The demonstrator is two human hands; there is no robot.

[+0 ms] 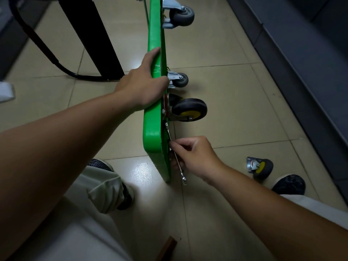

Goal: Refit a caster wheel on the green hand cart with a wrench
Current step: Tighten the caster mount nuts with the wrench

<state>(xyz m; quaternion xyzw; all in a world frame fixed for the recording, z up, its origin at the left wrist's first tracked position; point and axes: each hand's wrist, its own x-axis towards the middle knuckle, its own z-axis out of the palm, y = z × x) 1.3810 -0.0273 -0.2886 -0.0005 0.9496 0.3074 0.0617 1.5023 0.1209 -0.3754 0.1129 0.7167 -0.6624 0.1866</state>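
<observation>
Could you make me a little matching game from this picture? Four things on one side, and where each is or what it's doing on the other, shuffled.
1. left hand
2. right hand
3. loose caster
4. black wheel with yellow hub

A. lies on the floor beside a shoe
B. mounted on the underside of the green cart
C. grips the cart's upper edge
D. holds the wrench

Pairs: 1-C, 2-D, 3-A, 4-B
</observation>
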